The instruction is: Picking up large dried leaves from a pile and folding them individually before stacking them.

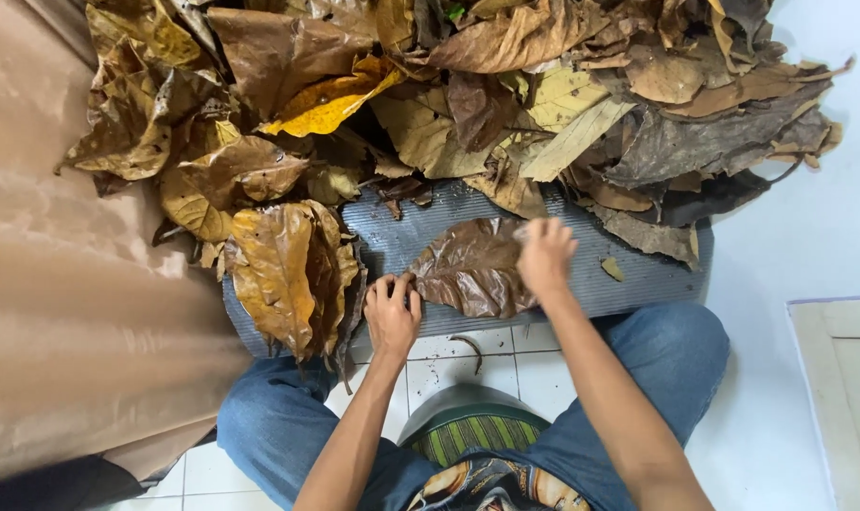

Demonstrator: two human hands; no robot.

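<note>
Person sits cross-legged at a grey ribbed mat (629, 270), one big brown dry leaf (472, 270) lying flat on it just in front of the knees. Left hand (392, 312) presses fingers-down on the leaf's near-left edge, curled, pinning it. Right hand (543, 255) is closed in a pinch on the leaf's upper right edge, wrist cocked, forearm angled in from the right knee. To handle it well – I'd keep the pin light and lift slowly, since a leaf this dry likely cracks if bent sharply. Heap of dry leaves (468, 95) crowds the far side of the mat; brown paper sheet (61, 284) at left
</note>
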